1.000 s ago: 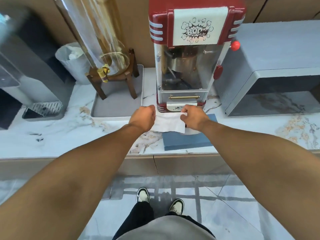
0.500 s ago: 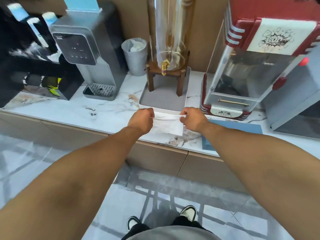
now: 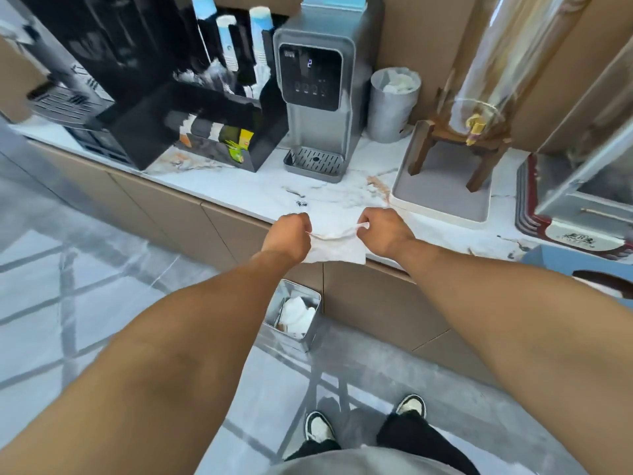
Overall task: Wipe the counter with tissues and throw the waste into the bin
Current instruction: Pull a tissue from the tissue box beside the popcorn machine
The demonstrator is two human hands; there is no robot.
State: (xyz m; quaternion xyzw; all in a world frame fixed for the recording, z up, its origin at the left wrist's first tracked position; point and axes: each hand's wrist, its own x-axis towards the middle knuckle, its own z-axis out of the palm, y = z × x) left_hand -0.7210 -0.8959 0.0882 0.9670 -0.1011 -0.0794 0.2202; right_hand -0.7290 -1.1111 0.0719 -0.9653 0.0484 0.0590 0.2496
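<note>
Your fingers are curled shut on both sides: left hand (image 3: 288,235) and right hand (image 3: 384,230) each pinch a top corner of the tissue (image 3: 337,247), which hangs stretched btwn them just over the worktop's (image 3: 260,197) front edge. Below it, on the floor vs the cabinet front, sits a square metal bin (image 3: 295,315) w/ white waste inside. Further back on the worktop: water dispenser (image 3: 317,97) near the back edge, round bin (image 3: 392,104) just beside it, grey tray (image 3: 442,186) w/ wooden stand (image 3: 455,145) to your right.
</note>
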